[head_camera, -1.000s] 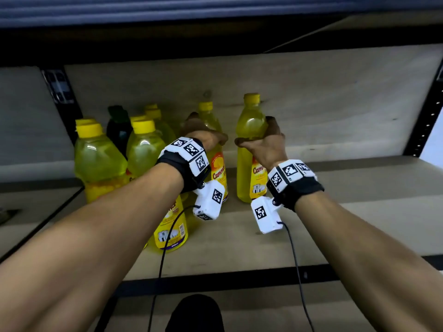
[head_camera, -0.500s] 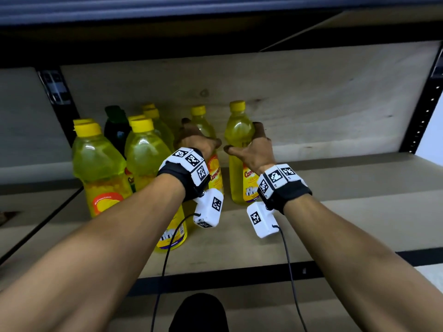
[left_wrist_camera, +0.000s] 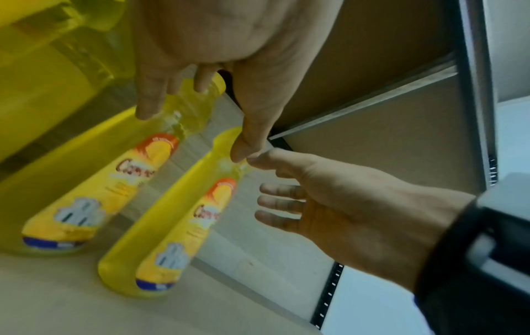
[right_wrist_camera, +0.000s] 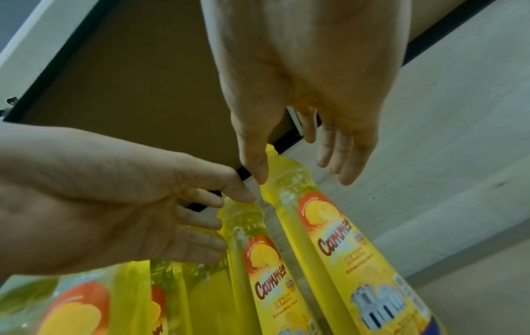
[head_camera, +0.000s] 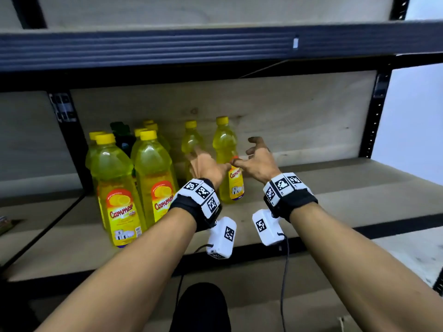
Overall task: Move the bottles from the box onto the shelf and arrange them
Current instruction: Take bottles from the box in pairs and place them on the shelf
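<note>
- Both hands are up in front of the shelf [head_camera: 311,188], and neither one grips anything.
- The left hand [head_camera: 206,167] has its fingers loose and spread; they reach toward the left bottle [head_camera: 190,142] of a pair at the back of the shelf. Whether the fingertips touch it cannot be told.
- The right hand [head_camera: 260,161] is also slack, fingers parted and lightly bent, just right of the right bottle [head_camera: 227,159], with a gap between them in the right wrist view.
- The two thumbs nearly meet in front of that right bottle, tip to tip or close to it.
- Both of these bottles stand upright on the shelf board, side by side, yellow caps on, labels facing out.
- Left of the left hand is a tight cluster of yellow bottles [head_camera: 115,178], all upright, and two of them stand at the front.
- A dark green bottle [head_camera: 123,137] pokes up behind that cluster.
- Each wrist wears a black band [head_camera: 293,202] with white marker blocks, and cables hang below.
- A blue beam [head_camera: 215,46] runs across above the hands.
</note>
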